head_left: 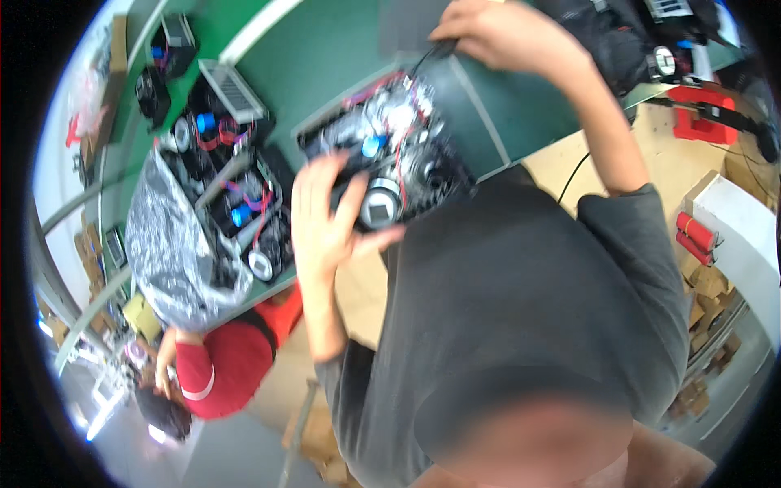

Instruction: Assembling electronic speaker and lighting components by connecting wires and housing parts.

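Observation:
An open black device housing (419, 183) lies on the green work surface in front of me, filled with wires and small parts. Among them are a round silver-rimmed speaker-like part (380, 205) and a blue cylinder (373, 146). At the housing's left side is my left hand (321, 215), its fingers spread and slightly blurred, with the thumb along the near edge. Beyond the far end, my right hand (496, 37) pinches a thin black cable (425, 58) that runs down to the housing. A dark grey flat panel (404, 28) lies beside that hand.
More open housings (244, 183) with wires sit at left, partly under clear plastic wrap (171, 244). Black bagged items (606, 49) and a red tool holder (704, 118) are at far right. A person in a red shirt (232, 366) is at lower left.

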Tool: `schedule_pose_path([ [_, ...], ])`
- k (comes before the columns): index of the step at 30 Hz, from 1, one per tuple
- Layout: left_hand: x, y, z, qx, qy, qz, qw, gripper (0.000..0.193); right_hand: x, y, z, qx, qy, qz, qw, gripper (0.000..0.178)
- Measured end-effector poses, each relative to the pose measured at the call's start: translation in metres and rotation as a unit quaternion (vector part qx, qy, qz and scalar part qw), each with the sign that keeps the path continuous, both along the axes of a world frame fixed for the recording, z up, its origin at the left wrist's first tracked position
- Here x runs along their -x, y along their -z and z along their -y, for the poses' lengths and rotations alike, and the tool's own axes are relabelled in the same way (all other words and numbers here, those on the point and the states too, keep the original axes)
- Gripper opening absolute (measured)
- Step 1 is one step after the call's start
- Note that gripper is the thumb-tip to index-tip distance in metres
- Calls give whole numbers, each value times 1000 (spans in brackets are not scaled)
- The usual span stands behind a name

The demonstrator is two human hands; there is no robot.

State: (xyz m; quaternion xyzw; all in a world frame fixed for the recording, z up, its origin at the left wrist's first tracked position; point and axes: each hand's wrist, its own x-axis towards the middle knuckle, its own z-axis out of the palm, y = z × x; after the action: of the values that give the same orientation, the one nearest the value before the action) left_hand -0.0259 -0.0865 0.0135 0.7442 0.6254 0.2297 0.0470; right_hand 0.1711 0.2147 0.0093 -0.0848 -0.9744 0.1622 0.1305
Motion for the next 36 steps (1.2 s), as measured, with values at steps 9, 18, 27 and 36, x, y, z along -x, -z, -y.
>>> schedule_pose_path([
  [9, -25, 51, 69, -5, -105, -111, 988, 87, -72, -168, 71, 100, -247, -356, 896, 39],
  [18, -22, 45, 66, -51, -14, -156, 986, 71, -75, -228, 97, 90, -209, -329, 917, 47],
  [27, -26, 48, 69, -18, -32, 23, 999, 81, -104, -220, 95, 118, -205, -357, 904, 56],
  [36, -51, 52, 49, -33, -148, -55, 987, 73, -116, -224, 78, 170, -187, -332, 909, 64],
])
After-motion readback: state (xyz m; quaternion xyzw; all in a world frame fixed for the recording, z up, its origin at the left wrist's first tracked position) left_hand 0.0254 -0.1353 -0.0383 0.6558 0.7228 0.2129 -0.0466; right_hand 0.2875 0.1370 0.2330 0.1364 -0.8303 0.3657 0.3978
